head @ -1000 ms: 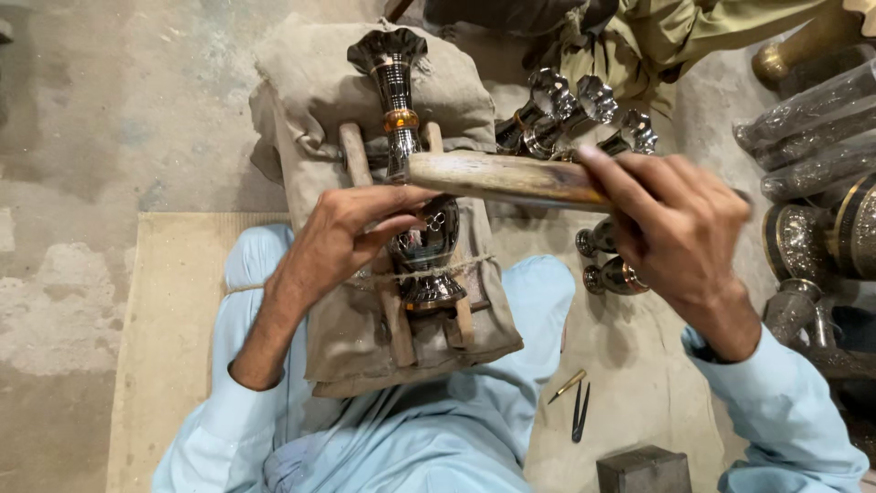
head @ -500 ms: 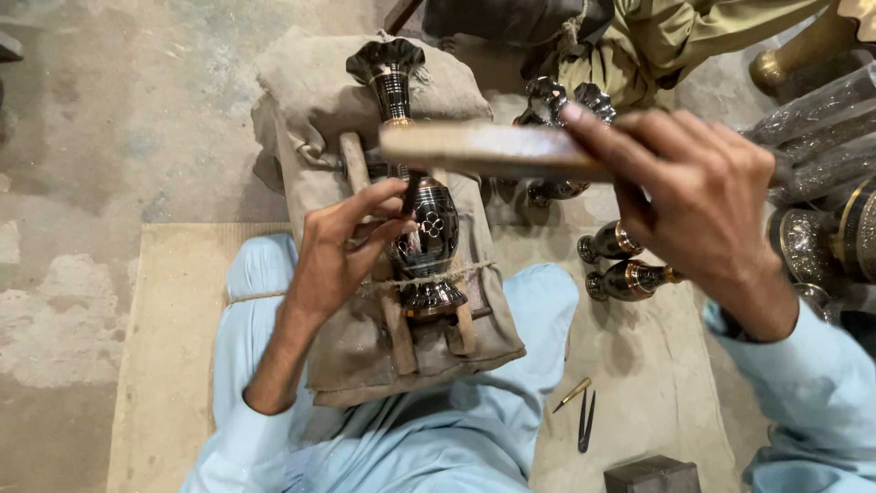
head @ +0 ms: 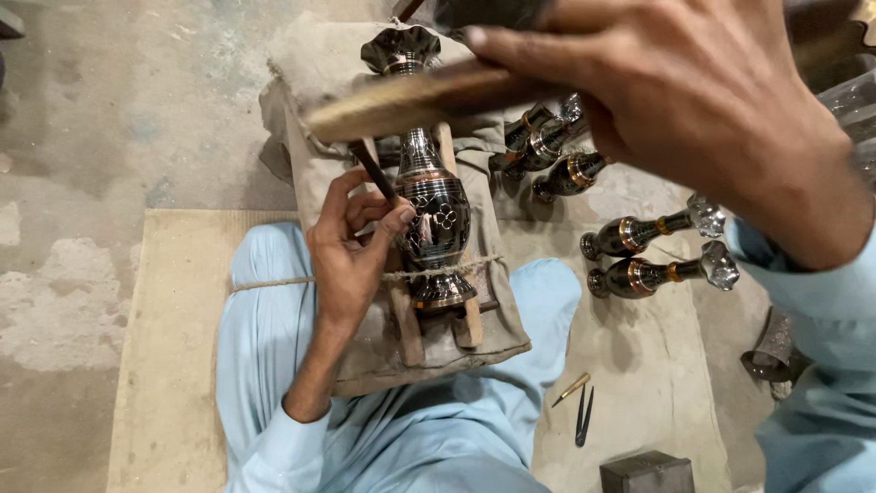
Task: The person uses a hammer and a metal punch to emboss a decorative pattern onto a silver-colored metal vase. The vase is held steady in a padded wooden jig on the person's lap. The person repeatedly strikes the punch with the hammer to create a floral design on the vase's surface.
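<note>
In the middle of the frame a dark engraved metal vase (head: 435, 219) lies lengthwise on a cloth-covered cushion (head: 315, 137), its fluted mouth toward the top edge and its foot toward the bottom. It rests between two wooden slats (head: 406, 324) and a cord (head: 274, 283) crosses its lower body, tying it down. The left hand (head: 351, 260) lies just left of the vase, fingers closed together around a thin dark chisel (head: 372, 172) whose tip meets the vase's belly; the thumb presses against the metal. The right hand (head: 693, 100) fills the upper right of the frame, close to the camera and blurred, its fingers wrapped around the handle of a wooden mallet (head: 411, 99) that reaches leftward above the vase's neck. To the right, on the floor, several smaller vases (head: 652, 274) lie on their sides, well apart from the cushion. Near the bottom, right of centre, a small brass-coloured punch (head: 571, 390) and dark tweezers (head: 582, 427) lie just beside each other, with a grey metal block (head: 646, 473) below them
</note>
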